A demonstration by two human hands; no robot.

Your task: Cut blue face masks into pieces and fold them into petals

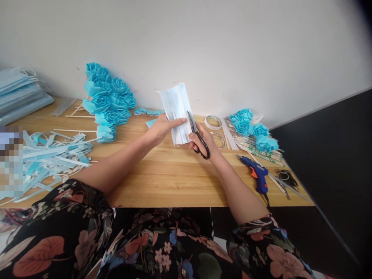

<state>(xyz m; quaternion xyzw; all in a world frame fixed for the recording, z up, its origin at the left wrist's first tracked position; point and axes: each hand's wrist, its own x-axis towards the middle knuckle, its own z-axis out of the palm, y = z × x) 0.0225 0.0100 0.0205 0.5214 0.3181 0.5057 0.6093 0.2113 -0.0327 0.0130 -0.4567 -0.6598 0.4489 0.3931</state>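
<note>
A pale blue disposable face mask [176,101] is held up over the middle of the table. My left hand [163,128] pinches its left side, thumb lying across the front. In my right hand [205,136] is a pair of black-handled scissors [204,146], the blades pointing up along the mask's right edge. Fingers of my right hand also reach behind the mask's lower right corner; whether they grip it is hard to see. Behind the mask, a row of small blue rolled pieces [148,112] lies along the wall.
Blue paper-like flowers [112,97] are heaped at back left, more flowers [252,130] at right. Cut strips [55,155] and stacked masks [23,93] lie left. Tape rolls [213,122], a blue glue gun [257,174] and black-handled tool [286,178] lie right. A wall [186,46] borders the table [171,182].
</note>
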